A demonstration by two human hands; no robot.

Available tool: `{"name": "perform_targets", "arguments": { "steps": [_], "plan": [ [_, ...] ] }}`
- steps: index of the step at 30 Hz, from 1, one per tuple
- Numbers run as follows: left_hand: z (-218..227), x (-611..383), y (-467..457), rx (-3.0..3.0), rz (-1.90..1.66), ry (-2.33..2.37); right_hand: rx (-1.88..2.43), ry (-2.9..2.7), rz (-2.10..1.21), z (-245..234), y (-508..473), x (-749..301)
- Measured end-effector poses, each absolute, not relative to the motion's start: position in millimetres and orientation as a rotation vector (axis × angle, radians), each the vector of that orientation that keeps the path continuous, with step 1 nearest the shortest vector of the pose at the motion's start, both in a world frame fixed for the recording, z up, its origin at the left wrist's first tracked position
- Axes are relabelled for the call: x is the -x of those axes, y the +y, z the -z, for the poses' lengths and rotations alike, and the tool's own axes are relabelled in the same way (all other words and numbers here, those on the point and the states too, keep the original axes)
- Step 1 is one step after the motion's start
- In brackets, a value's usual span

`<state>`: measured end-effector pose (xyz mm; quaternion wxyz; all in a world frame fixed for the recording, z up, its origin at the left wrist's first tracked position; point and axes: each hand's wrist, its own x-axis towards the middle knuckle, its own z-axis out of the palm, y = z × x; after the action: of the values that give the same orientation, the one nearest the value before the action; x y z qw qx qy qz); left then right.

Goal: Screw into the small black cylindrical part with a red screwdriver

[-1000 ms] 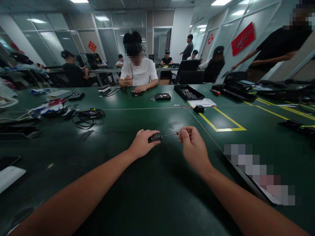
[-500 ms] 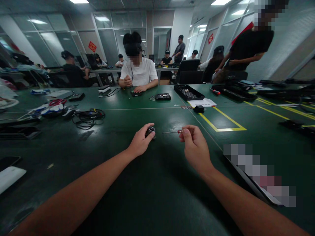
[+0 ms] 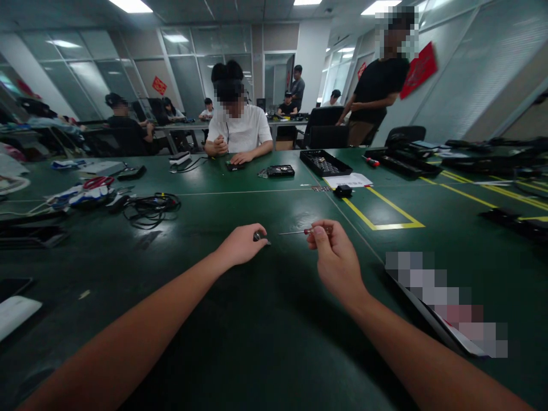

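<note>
My left hand (image 3: 242, 245) rests low on the green table (image 3: 265, 319), fingers curled round a small dark cylindrical part (image 3: 258, 236) that peeks out at the fingertips. My right hand (image 3: 336, 257) is just to its right and pinches a thin screwdriver (image 3: 305, 231) by its red handle. The metal shaft points left toward the left hand and stops a short gap from the dark part.
A person in a white shirt (image 3: 240, 128) sits across the table by a hard drive (image 3: 280, 170). A black tray (image 3: 326, 162), a tangle of cables (image 3: 149, 206), yellow tape lines (image 3: 385, 211) and a standing person in black (image 3: 377, 85) are further off.
The dark part came off the screwdriver shaft; my left hand drew it away to the left and lowered it to the table. The standing person in black walked left.
</note>
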<state>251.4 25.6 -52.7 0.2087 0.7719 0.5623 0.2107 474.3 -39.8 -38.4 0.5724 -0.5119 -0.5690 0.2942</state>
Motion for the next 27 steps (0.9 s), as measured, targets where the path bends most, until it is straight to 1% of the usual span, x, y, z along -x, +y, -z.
{"name": "perform_targets", "arguments": {
  "steps": [5, 12, 15, 20, 25, 27],
  "plan": [
    [58, -262, 27, -2.240, -0.361, 1.614, 1.199, -1.338, -0.725, 38, -40, -474],
    [52, -266, 27, -2.312, -0.280, 1.572, 1.191, -1.339, -0.739, 37, -40, -472],
    [48, -256, 29, -2.296, -0.302, 1.549, 1.186, -1.339, -0.741, 37, -40, -472],
    [37, -222, 33, -1.968, -0.452, 1.555, 1.183, -1.330, -0.757, 38, -40, -473],
    [17, -165, 29, -1.453, -0.890, 1.640, 1.174, -1.341, -0.778, 37, -40, -473],
    [10, -137, 26, -1.333, -1.004, 1.699, 1.175, -1.335, -0.780, 37, -40, -473]
  ]
}}
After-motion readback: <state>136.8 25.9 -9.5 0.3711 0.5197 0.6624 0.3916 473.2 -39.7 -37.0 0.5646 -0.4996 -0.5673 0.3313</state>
